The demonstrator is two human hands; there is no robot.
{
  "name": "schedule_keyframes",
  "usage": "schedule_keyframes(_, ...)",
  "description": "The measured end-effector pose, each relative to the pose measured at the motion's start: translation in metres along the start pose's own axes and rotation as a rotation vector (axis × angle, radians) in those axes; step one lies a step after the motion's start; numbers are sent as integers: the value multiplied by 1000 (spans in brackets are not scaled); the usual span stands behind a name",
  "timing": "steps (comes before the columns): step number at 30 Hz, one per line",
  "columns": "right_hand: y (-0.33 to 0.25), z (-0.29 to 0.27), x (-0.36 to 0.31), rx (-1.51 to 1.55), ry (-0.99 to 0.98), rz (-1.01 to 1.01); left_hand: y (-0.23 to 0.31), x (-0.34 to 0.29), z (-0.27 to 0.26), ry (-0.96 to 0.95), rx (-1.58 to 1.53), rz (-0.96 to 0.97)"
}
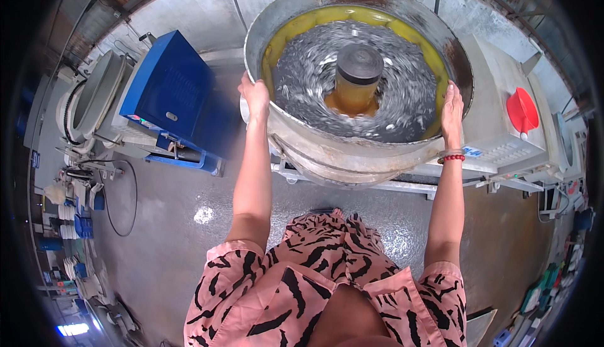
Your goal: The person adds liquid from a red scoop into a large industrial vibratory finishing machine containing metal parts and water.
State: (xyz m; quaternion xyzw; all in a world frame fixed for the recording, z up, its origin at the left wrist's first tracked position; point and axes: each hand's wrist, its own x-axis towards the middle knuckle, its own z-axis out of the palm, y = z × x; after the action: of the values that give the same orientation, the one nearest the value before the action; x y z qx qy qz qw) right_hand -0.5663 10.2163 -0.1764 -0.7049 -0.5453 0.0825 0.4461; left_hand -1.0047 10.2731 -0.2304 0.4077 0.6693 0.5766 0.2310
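Note:
A large round metal tub (362, 172) of a tumbling machine stands before me, its inner wall lined in yellow-green. Inside, many small silvery metal pieces (302, 76), blurred by motion, circle a centre post (357, 95) with a dark cap. My left hand (255, 100) rests against the outside of the rim at the left, fingers apart and partly hidden. On the opposite side my right hand (452, 111) lies along the rim, its fingers stretched out. Neither hand holds a loose thing. A red beaded bracelet (452, 158) circles my right wrist.
A blue machine cabinet (170, 89) stands left of the tub, with another round tub (94, 98) beyond it. A red scoop-like plastic vessel (522, 111) sits on the pale housing (494, 105) at the right. The grey floor (170, 221) looks wet. A black cable (133, 205) loops at the left.

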Motion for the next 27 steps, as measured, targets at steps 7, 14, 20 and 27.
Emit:
schedule_keyframes(7, -18, -14, -13, 243, 154, 47, -3, -1, 1, 12, -69, -37)
schedule_keyframes(14, -14, -14, -16, 497, 266, 14, 0, -3, 2, 79, -138, 4)
schedule_keyframes(20, 0, -8, -8, 352, 147, -60, 16, -1, -10, -38, 198, 27)
schedule_keyframes(27, 6, -7, -3, 179, 24, -14, 22, -4, -5, -112, 205, -88)
